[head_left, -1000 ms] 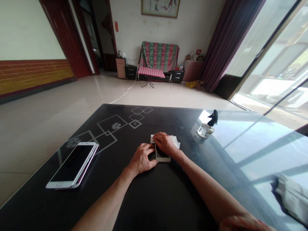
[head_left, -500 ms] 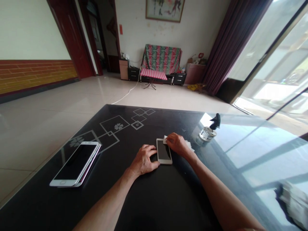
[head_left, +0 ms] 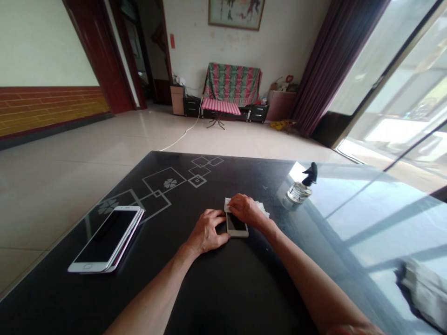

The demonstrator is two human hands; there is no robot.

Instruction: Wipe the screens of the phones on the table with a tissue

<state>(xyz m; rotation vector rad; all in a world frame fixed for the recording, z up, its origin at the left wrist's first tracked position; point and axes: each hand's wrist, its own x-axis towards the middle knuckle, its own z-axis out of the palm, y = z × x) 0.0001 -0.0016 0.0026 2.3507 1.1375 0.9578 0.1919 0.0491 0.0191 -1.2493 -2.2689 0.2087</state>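
Observation:
A small white-framed phone (head_left: 238,232) lies flat on the black glossy table (head_left: 209,288), its dark screen facing up. My left hand (head_left: 208,232) rests on the table at the phone's left edge, thumb and fingers spread along its side as it steadies it. Pinched in the fingers of my right hand (head_left: 246,209) is a white tissue (head_left: 227,204), which lies over the phone's top end. More of the white tissue shows beyond the right hand, with a ragged edge.
A stack of larger phones (head_left: 106,239) lies on the left of the table. To the right stands a clear spray bottle (head_left: 301,188) with a black nozzle. A grey cloth (head_left: 422,291) sits at the right edge. A covered stand (head_left: 232,83) is across the room.
My right hand has moved left across the phone's top with the tissue, which now covers its upper left corner. The left hand stays at the phone's edge. The view has shifted slightly.

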